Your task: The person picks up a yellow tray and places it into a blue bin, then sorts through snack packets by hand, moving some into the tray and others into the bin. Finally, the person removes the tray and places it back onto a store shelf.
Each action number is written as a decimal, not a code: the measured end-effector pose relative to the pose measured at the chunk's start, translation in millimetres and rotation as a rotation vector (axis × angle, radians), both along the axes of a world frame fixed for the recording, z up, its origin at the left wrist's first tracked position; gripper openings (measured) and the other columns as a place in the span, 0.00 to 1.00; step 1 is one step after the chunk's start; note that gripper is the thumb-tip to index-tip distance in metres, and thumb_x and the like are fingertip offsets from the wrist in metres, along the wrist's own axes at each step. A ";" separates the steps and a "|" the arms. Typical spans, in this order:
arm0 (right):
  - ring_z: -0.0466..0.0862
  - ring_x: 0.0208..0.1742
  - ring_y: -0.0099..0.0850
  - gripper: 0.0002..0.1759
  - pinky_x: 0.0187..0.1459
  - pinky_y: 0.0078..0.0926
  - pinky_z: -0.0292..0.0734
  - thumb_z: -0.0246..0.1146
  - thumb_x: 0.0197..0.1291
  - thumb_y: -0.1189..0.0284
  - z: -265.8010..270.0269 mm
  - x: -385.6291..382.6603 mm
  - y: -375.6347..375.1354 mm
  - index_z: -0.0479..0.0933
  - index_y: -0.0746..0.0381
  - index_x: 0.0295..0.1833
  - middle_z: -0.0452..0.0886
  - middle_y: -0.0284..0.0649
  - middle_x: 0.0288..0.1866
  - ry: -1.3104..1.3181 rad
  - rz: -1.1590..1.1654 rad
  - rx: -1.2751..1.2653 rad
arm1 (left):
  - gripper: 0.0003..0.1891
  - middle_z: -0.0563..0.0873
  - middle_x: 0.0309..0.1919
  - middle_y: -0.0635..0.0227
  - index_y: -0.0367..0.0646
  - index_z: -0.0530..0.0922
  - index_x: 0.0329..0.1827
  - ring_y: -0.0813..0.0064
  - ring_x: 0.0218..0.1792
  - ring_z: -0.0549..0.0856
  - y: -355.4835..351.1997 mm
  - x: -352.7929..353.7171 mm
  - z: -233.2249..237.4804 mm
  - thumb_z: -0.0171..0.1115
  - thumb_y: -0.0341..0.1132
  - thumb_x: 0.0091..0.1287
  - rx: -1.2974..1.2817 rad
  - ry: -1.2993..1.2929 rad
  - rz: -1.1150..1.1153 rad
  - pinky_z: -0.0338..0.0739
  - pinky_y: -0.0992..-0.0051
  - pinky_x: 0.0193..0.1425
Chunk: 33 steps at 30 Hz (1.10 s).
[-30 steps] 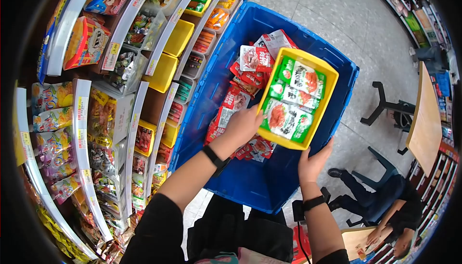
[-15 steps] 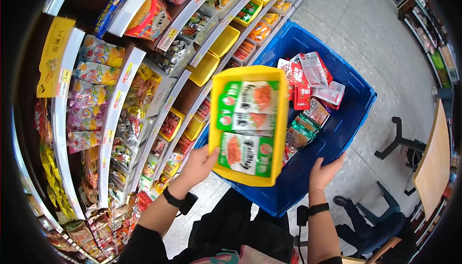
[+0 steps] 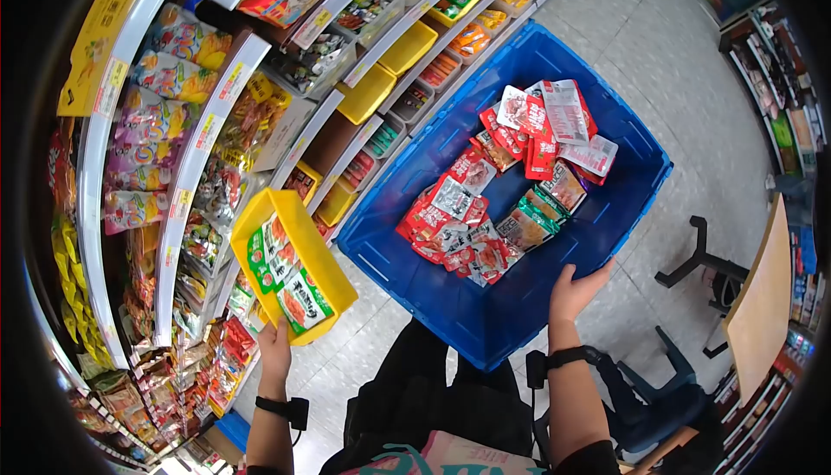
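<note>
My left hand [image 3: 275, 352] grips the near edge of a yellow plastic bin [image 3: 325, 259], its thumb over the rim. Green and white snack packets [image 3: 281, 267] lie inside the tilted bin, which is held between the shelves and a large blue crate [image 3: 485, 319]. My right hand [image 3: 578, 295] is closed on the crate's near right rim, with the thumb on the inner side. In the crate, red snack packets [image 3: 450, 224] lie at the left and more red and white ones [image 3: 563, 125] at the far end. Green packets [image 3: 528, 222] rest between them.
Store shelves [image 3: 186, 176] full of bagged snacks curve along the left. Two yellow bins [image 3: 367, 94] sit on a shelf behind the crate. On the right are a wooden table [image 3: 757, 298], a chair base [image 3: 701, 254] and a seated person's dark-clothed leg [image 3: 619, 388].
The yellow bin has moved left and down, from above the crate to beside the shelves, with my left hand on it. More red packets in the crate now show. My right hand stays on the rim.
</note>
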State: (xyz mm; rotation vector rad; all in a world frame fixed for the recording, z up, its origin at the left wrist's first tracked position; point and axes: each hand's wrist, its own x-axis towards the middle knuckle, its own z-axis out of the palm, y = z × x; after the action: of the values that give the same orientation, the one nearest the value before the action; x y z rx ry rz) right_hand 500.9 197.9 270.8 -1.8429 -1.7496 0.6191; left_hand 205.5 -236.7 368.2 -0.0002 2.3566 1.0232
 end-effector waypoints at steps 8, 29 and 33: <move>0.59 0.77 0.56 0.46 0.78 0.43 0.51 0.60 0.57 0.77 -21.8 18.5 4.4 0.47 0.73 0.79 0.56 0.63 0.76 0.001 0.049 0.035 | 0.18 0.86 0.29 0.54 0.27 0.77 0.45 0.62 0.24 0.89 -48.0 -2.3 -39.2 0.49 0.38 0.79 -0.033 -0.139 0.083 0.86 0.69 0.29; 0.60 0.78 0.49 0.43 0.78 0.39 0.50 0.57 0.59 0.81 -9.8 19.3 5.5 0.48 0.70 0.79 0.56 0.57 0.78 -0.060 0.024 -0.040 | 0.15 0.84 0.27 0.42 0.35 0.80 0.41 0.42 0.32 0.85 68.0 -189.0 -182.0 0.55 0.41 0.73 -0.348 0.331 -0.449 0.78 0.49 0.37; 0.59 0.78 0.49 0.43 0.78 0.39 0.50 0.57 0.59 0.81 -15.9 26.5 6.0 0.48 0.70 0.79 0.56 0.58 0.78 -0.098 0.022 -0.028 | 0.17 0.84 0.26 0.43 0.33 0.80 0.39 0.41 0.30 0.85 91.2 -210.0 -205.6 0.53 0.41 0.73 -0.370 0.447 -0.450 0.78 0.48 0.35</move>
State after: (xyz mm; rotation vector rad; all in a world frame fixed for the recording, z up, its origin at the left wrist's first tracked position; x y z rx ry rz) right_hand 527.3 204.0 254.9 -1.9043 -1.8346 0.5729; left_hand -4.5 -145.5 162.6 0.6469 2.7279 0.3874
